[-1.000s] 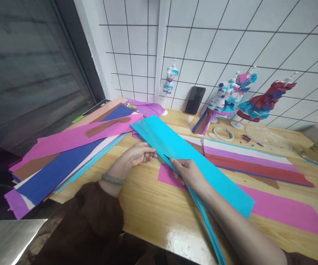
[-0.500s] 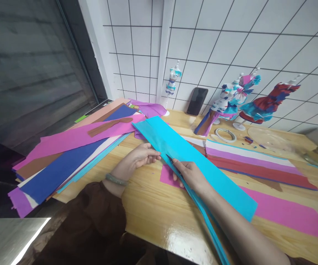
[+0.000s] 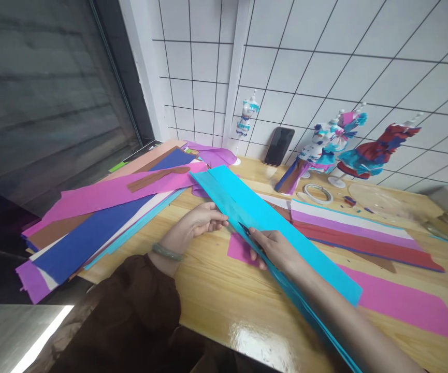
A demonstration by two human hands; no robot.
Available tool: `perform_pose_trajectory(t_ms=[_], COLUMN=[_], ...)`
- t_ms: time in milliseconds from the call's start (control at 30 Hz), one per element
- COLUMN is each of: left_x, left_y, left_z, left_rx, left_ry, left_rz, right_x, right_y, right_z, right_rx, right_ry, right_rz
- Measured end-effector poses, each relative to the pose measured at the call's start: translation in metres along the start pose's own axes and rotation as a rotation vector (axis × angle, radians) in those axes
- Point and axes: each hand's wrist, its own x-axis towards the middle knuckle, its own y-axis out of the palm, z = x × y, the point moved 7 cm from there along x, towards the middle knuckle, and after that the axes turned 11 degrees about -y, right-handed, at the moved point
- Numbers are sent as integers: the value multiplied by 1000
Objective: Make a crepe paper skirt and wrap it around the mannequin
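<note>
Apparently pinching the near long edge of the bright blue sheet in the left hand, with thumb and forefinger together. Gripping a dark pointed tool in the closed fingers of the right hand, with tip aimed far-left along that edge. Stretched lengthwise over the surface, from the paper pile at far left toward near right, partly covering a pink sheet.

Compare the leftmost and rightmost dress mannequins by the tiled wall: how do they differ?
The leftmost mannequin wears skimpy white and light-blue pieces; the rightmost mannequin wears mostly red, with blue trim.
The leftmost has no full skirt; the rightmost has a wide, flared one.
The leftmost looks nearly upright; the rightmost appears strongly slanted.
Both have white, knobbed tops.
</note>
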Motion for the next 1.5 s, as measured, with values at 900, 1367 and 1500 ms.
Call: perform_pose_trajectory(t_ms=[900, 1367, 1500], left_x=[-1, -6, -4], left_y=[2, 6, 5], left_z=[4, 1, 2], left_rx=[62, 84, 84], left_ry=[-66, -85, -81], left_rz=[44, 33, 42], right_x=[-2, 16, 20], right_y=[9, 14, 15], right_z=[2, 15, 18], right_rx=[92, 36, 37], right_ry=[-23, 27, -22], right_rz=[48, -8, -7])
